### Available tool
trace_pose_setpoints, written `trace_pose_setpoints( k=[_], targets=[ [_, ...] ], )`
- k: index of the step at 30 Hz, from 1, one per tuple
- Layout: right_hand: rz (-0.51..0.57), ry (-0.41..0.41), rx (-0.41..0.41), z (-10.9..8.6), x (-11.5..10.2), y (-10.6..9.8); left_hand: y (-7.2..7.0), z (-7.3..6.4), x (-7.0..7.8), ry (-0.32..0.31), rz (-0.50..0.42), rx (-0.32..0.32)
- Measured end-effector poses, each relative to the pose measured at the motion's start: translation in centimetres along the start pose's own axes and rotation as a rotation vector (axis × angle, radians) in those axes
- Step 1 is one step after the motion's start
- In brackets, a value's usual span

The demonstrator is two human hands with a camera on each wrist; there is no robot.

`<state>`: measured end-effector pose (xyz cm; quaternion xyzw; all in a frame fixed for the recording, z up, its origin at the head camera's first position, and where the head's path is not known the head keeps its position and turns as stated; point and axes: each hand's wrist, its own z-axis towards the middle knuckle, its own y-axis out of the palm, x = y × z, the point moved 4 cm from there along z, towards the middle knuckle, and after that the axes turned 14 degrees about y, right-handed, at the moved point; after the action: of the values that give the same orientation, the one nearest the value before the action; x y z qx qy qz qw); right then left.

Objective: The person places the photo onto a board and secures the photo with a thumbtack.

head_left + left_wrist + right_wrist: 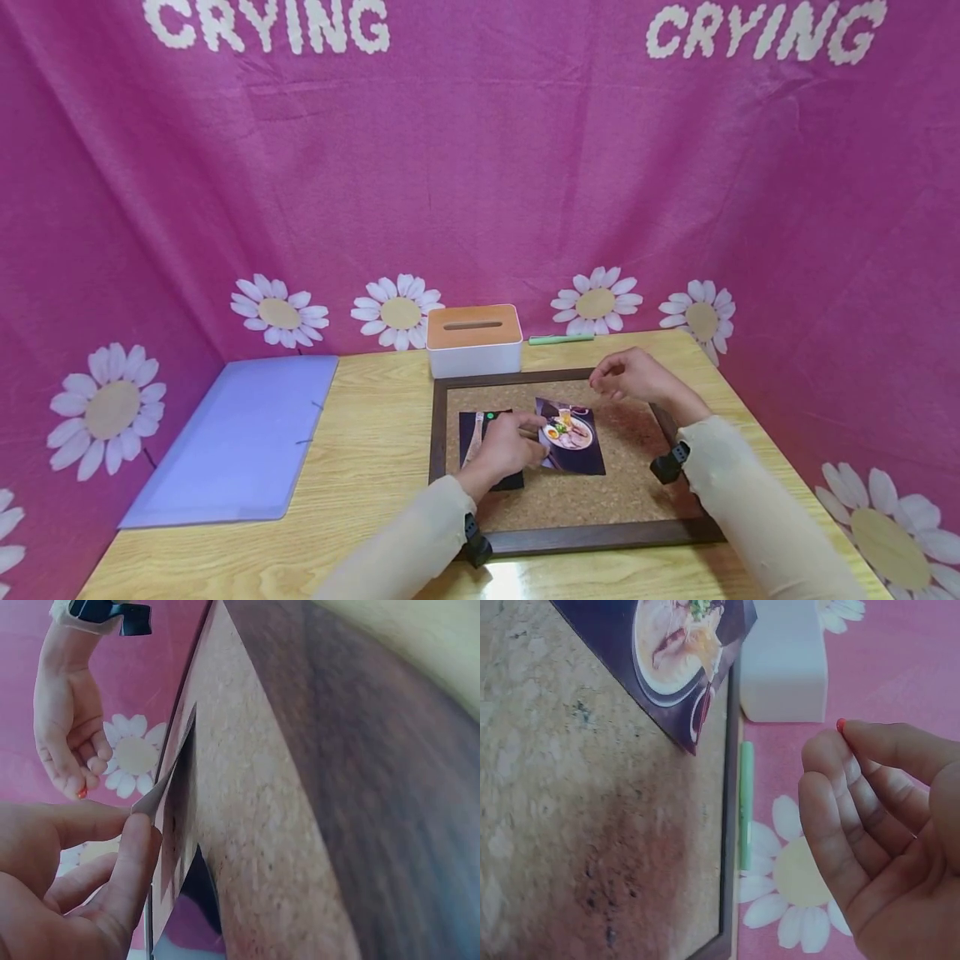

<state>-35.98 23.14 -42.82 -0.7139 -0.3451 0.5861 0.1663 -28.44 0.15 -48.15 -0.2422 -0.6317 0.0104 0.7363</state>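
My left hand (506, 446) pinches the left edge of a photo of a ramen bowl (577, 446) between thumb and fingers. In the left wrist view that photo (176, 795) is bent and partly raised off the corkboard (540, 512). A second, dark photo (513, 482) lies on the cork, partly hidden under my left hand, with a green round thumbtack (489, 415) at its top. My right hand (637, 377) hovers over the board's upper right, away from the photo. Its thumb and index finger pinch a small red thumbtack (841, 725).
Behind the corkboard stands a white tissue box (474, 360) with a wooden lid. A green pen-like stick (561, 339) lies beside it at the back edge. A light purple folder (240, 442) rests on the left of the wooden table (367, 467). Pink curtains enclose the table.
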Motion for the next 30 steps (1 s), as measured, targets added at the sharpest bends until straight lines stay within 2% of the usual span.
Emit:
trace_pose_setpoints(
  k=[3, 8, 19, 23, 30],
  targets=[
    [0.007, 0.02, -0.014, 0.4, 0.1, 0.6, 0.3, 0.2, 0.0, -0.012, 0.02, 0.006],
    [0.013, 0.025, -0.053, 1.0, 0.0, 1.8, 0.4, 0.3, 0.3, -0.006, 0.138, 0.009],
    [-0.095, 0.088, -0.15, 2.4, 0.9, 4.6, 0.8, 0.3, 0.6, 0.035, 0.248, -0.006],
    [-0.153, 0.097, -0.168, 2.7, 1.2, 5.1, 1.0, 0.3, 0.6, 0.028, 0.246, -0.009],
    [-0.217, 0.115, -0.175, 3.0, 1.3, 5.5, 1.2, 0.2, 0.4, -0.008, 0.179, -0.008]
  ],
)
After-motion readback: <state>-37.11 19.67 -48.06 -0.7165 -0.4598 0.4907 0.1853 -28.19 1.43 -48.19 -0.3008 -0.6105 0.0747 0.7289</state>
